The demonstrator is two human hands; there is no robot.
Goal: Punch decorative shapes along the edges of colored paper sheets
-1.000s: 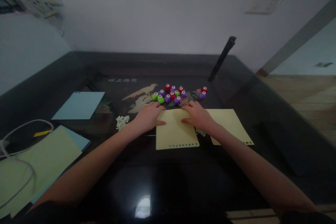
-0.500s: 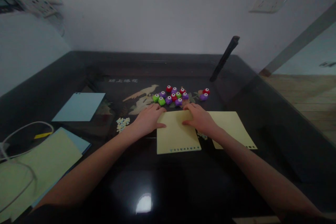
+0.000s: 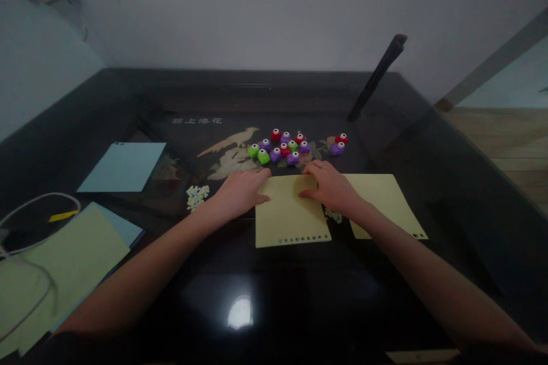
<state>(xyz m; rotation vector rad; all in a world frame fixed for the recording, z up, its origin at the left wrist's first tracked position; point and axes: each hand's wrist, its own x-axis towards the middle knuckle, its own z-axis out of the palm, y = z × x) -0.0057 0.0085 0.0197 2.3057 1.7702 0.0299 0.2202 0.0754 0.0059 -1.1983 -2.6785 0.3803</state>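
Note:
A pale yellow sheet (image 3: pixel 289 217) with a row of small punched shapes along its near edge lies on the glossy black table (image 3: pixel 274 296). My left hand (image 3: pixel 240 189) rests flat on its far left corner. My right hand (image 3: pixel 330 185) presses on its far right corner, fingers spread. Just beyond the hands sits a cluster of several small red, purple and green paper punches (image 3: pixel 282 148). A second yellow sheet (image 3: pixel 385 202) lies to the right, partly under my right wrist.
Small paper cut-outs (image 3: pixel 197 196) lie left of my left hand. A blue sheet (image 3: pixel 122 166) lies at the left, a green sheet over blue paper (image 3: pixel 60 268) and a white cable (image 3: pixel 25 222) at the near left. A black bar (image 3: pixel 377 77) leans at the back right.
The view has shifted slightly down and closer. Both hands stay pressed on the far edge of the yellow sheet; nothing was picked up or let go.

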